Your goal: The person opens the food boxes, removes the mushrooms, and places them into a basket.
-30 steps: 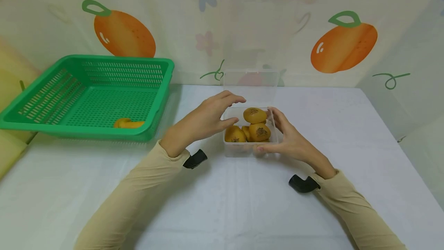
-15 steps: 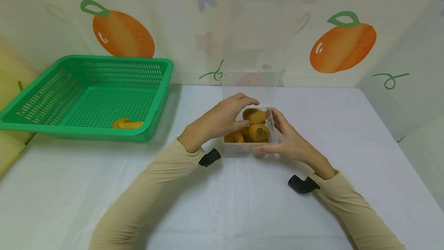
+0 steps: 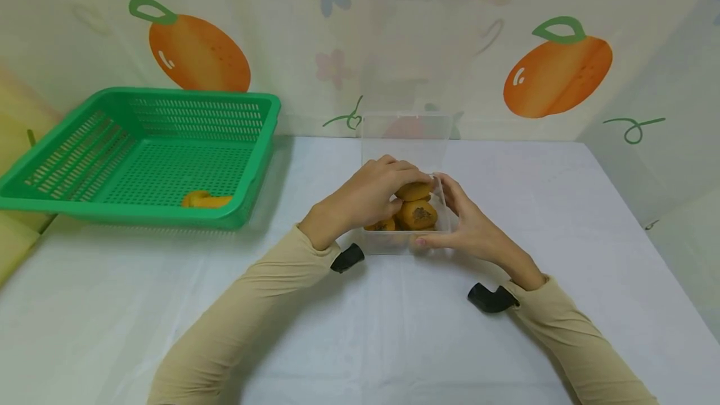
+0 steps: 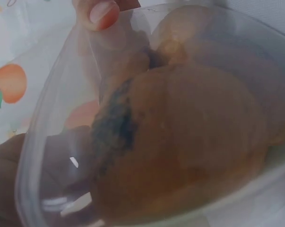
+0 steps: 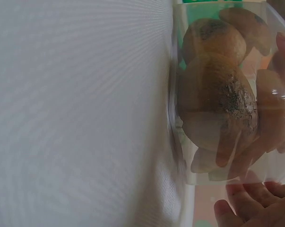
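Observation:
A clear plastic box (image 3: 388, 244) holds several golden-brown buns with dark speckled patches. My left hand (image 3: 368, 195) reaches in over the left side and grips the top bun (image 3: 415, 191), its fingers curled over it and the thumb at its left. Below lie a front bun (image 3: 417, 215) and a left bun (image 3: 384, 225), partly covered by that hand. My right hand (image 3: 475, 224) holds the box by its right side, thumb at the front wall and fingers behind. In the left wrist view, a large bun (image 4: 180, 137) shows blurred through the box wall.
The box's clear lid (image 3: 406, 133) stands raised at the back. To the left is a green perforated basket (image 3: 140, 211) with a yellow-brown piece (image 3: 207, 199) near its front right corner, partly hidden by the rim. A white cloth (image 3: 349, 330) covers the table; a printed curtain hangs behind.
My left hand has moved right over the box, and its fingers have closed down onto the top bun. The right hand, box and basket stay in place.

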Tool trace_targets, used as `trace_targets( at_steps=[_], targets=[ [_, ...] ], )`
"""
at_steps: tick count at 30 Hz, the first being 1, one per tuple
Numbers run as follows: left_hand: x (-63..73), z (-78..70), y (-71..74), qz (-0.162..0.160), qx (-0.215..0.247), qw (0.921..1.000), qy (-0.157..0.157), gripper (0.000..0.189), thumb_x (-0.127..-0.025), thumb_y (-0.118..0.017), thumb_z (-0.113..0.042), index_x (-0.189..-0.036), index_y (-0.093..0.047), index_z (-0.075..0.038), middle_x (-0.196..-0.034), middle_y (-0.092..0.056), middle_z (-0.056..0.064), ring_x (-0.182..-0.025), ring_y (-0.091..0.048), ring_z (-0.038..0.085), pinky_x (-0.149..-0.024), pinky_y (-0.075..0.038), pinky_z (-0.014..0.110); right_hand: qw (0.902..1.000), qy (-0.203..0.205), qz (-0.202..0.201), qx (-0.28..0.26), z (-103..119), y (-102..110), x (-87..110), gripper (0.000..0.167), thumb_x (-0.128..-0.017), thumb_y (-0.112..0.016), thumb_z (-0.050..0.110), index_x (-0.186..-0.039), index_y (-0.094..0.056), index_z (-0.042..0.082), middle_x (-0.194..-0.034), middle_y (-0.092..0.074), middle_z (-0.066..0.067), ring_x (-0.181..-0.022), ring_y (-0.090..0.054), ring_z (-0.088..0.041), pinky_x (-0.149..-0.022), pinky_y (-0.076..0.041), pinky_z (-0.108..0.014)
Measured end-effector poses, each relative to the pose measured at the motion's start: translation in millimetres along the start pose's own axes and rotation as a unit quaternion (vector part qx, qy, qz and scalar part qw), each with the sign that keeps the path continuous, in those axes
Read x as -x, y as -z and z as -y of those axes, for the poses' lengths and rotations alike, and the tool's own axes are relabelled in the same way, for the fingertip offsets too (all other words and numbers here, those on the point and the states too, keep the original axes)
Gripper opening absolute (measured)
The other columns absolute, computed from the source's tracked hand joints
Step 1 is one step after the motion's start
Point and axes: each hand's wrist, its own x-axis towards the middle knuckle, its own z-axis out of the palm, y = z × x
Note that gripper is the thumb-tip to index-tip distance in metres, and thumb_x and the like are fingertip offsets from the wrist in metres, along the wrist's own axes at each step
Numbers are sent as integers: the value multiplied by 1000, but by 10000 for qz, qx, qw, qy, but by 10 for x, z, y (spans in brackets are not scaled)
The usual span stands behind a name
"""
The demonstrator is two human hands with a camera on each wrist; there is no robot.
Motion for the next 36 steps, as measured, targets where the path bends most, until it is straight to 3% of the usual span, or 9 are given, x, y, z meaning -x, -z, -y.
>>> trace_targets(
  at_steps=[7,14,23,30,36],
  targets=[
    [50,27,28,-114,112,9998,-76,55,-85,-63,3,-133,-64,-24,-127,-62,1,-116,-54,23,-101,-44,42,10000,-61,24,11,8,0,-3,117,-79,-84,34,-160,-2,16,-167,-4,-6,-153,-10,-40,-121,-15,-62],
    [148,64,76,-218,140,9996,108,48,-86,-65,-3,-132,-65,-19,-121,-58,6,-105,-53,21,-91,-47,35,9994,334,-51,-81,6,-2,-25,106,-78,-86,26,-156,-15,13,-159,-28,-10,-153,-15,-33,-122,-13,-60],
    [247,132,132,-199,665,9970,338,42,-88,-71,-6,-129,-64,-16,-121,-54,3,-111,-51,19,-98,-48,34,9996,266,-31,-14,1,0,-19,110,-78,-86,28,-157,-11,12,-161,-27,-8,-153,-12,-37,-121,-14,-62],
    [312,184,154,-519,831,9952,-27,37,-88,-73,-4,-124,-64,-8,-120,-65,4,-105,-60,18,-95,-51,32,9997,240,-44,8,6,2,-14,110,-78,-86,29,-157,-12,12,-161,-27,-7,-154,-13,-34,-123,-14,-59],
    [412,224,161,-664,756,9948,-171,40,-88,-74,-5,-126,-64,-7,-122,-69,5,-108,-63,18,-97,-52,32,9997,248,-67,0,-11,-4,-14,112,-78,-86,27,-158,-10,11,-161,-27,-9,-154,-12,-36,-122,-13,-61]
  ],
)
